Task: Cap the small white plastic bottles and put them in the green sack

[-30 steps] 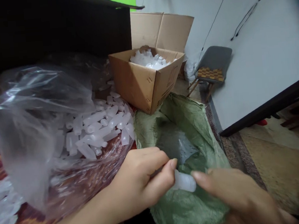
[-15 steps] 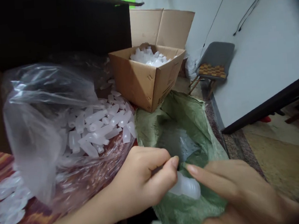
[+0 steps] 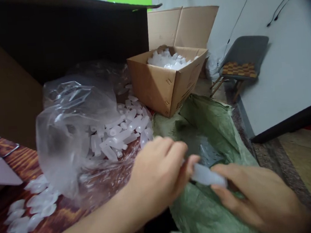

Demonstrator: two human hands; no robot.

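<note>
Between my hands is a small translucent white plastic bottle (image 3: 206,175), held over the green woven sack (image 3: 207,210). My left hand (image 3: 162,170) is closed around its left end, which the fingers hide. The thumb and fingers of my right hand (image 3: 249,191) pinch its right end. Both hands are somewhat blurred. To the left, many similar translucent pieces (image 3: 121,134) spill from a clear plastic bag (image 3: 62,139). A small group of clear, rounded pieces (image 3: 32,207) lies on the wood-patterned table at the lower left.
An open cardboard box (image 3: 152,84) filled with white plastic pieces stands behind the sack. A large dark-lined box (image 3: 88,35) rises at the back left. On the right are a grey chair (image 3: 248,57) with a checkered seat and the wall.
My right hand has come from a pointing pose beside the bottle to a pinch on its right end. My left hand has turned, and the camera view has shifted left.
</note>
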